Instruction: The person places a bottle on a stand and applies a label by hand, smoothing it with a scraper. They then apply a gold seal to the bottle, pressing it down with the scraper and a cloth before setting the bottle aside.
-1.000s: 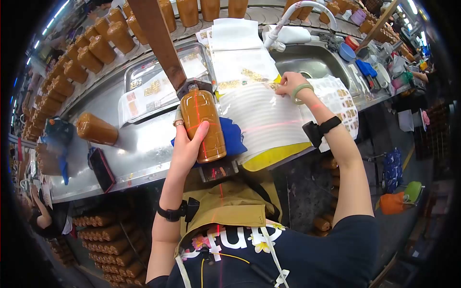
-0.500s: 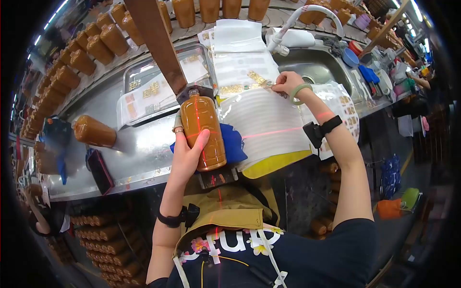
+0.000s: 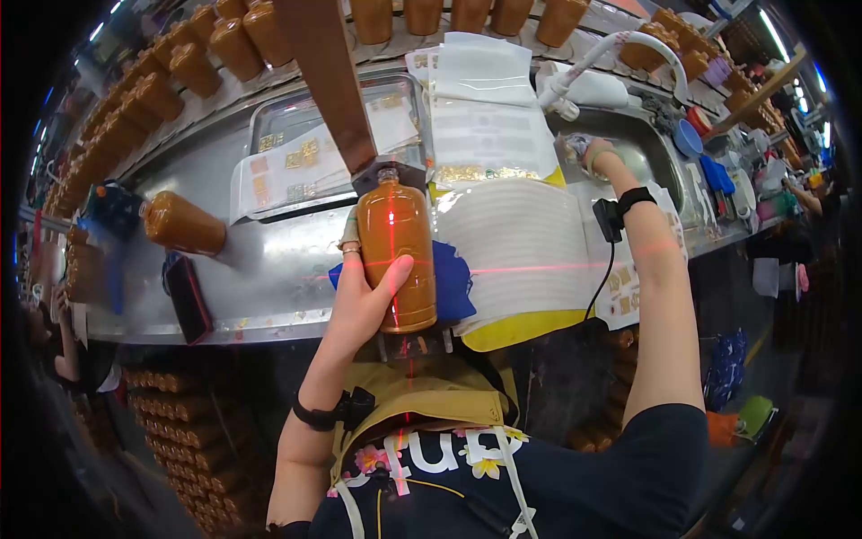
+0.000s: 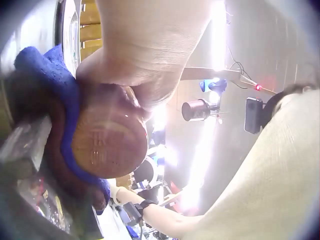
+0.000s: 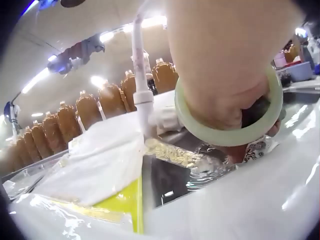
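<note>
My left hand (image 3: 361, 292) grips a brown glazed bottle (image 3: 400, 242) round its side, thumb across the front. The bottle lies tilted on a blue cloth (image 3: 456, 278), its neck at a dark bracket on a wooden post (image 3: 328, 76). In the left wrist view the bottle's round base (image 4: 110, 142) faces the camera. Over the sink (image 3: 633, 148) at the right, my right hand (image 3: 600, 154) is low near the water. It pinches a shiny gold-patterned strip (image 5: 172, 152), seen in the right wrist view; the fingertips are partly hidden behind a pale green bangle (image 5: 230, 135).
White sheets (image 3: 512, 247) over a yellow board lie between bottle and sink. A metal tray (image 3: 260, 117) with gold-printed sheets stands behind left. Another brown bottle (image 3: 184, 223) and a phone (image 3: 187, 301) sit at the left. A white faucet (image 3: 620, 40) arches over the sink.
My right hand has lifted the gold strip off the white sheets and carried it right, into the sink. The left hand keeps its grip on the bottle.
</note>
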The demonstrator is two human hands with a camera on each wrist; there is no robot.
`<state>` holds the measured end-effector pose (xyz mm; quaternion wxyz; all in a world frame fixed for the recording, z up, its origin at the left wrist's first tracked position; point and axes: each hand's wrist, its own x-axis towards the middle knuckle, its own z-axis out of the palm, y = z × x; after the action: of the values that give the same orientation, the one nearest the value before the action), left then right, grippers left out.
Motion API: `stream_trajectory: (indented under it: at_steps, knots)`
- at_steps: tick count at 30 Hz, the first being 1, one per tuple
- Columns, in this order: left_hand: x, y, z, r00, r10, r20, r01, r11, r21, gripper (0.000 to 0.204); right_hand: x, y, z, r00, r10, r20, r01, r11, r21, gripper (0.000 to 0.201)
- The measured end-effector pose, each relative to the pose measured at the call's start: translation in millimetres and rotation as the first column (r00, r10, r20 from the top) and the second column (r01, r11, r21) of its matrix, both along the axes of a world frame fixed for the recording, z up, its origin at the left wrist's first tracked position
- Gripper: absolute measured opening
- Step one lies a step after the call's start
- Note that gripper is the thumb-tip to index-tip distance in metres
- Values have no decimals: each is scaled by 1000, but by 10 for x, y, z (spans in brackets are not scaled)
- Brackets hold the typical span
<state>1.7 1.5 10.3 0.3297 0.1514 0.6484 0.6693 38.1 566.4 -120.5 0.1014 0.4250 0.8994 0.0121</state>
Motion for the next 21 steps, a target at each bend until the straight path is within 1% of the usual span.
stream_trajectory:
  at_steps: [1,2,3,4,5,6,7,8,10,11,12,14,15,16,17,18,20,21]
  knots:
    - [6,-5,-9,999,6,-36,-6,1000,8,79,12,-20,-28,1000,21,23,-23,997,73,29]
    - [16,-15,-15,997,10,-72,-9,1000,15,80,-12,13,-5,999,31,22,-33,997,71,29]
    - [27,-31,-16,997,63,-54,-64,998,-8,93,-21,33,82,1000,17,1,-17,1000,16,27]
    - [51,-76,-18,997,63,-53,-64,998,-12,93,6,22,199,1000,-6,-19,5,999,-41,25]
    - [83,-132,-23,987,30,-160,-25,999,35,106,67,-168,562,996,75,-36,-80,987,-137,32]
    - [117,-196,-32,964,1,-265,20,997,77,120,116,-283,785,997,69,-33,-73,987,-141,32]
    - [127,-294,-121,936,-66,-345,86,995,44,139,178,-376,937,986,79,-146,-109,971,-214,29]
    - [169,-341,-163,937,-73,-340,93,995,40,139,242,-463,1076,963,78,-259,-152,948,-280,25]
    - [269,-459,-230,838,-155,-523,139,988,-70,139,373,-678,1303,898,125,-422,-295,883,-366,24]
    - [301,-496,-274,765,-154,-626,46,982,-184,135,420,-856,1407,865,96,-493,-320,861,-395,21]
    - [313,-483,-360,824,-78,-561,2,991,-135,126,449,-928,1411,819,90,-567,-387,815,-430,21]
    - [319,-434,-398,860,24,-510,-101,987,-123,114,520,-1468,1589,819,88,-567,-387,815,-431,23]
    - [304,-433,-296,801,3,-599,-113,983,-146,105,547,-1705,1613,817,91,-569,-400,801,-446,23]
    - [284,-425,-338,791,23,-611,-96,992,-87,103,586,-1907,1640,824,144,-548,-434,783,-447,22]
    - [268,-439,-339,794,9,-608,-86,992,-97,103,620,-2071,1663,827,198,-527,-464,768,-440,22]
    - [265,-447,-341,797,-3,-604,-75,992,-103,103,649,-2218,1667,826,203,-526,-469,766,-440,22]
    - [264,-445,-318,808,-9,-589,-68,992,-109,103,703,-2508,1666,777,133,-615,-506,713,-485,26]
    - [253,-444,-313,817,-19,-577,-57,992,-113,103,722,-2647,1666,769,145,-622,-532,685,-498,26]
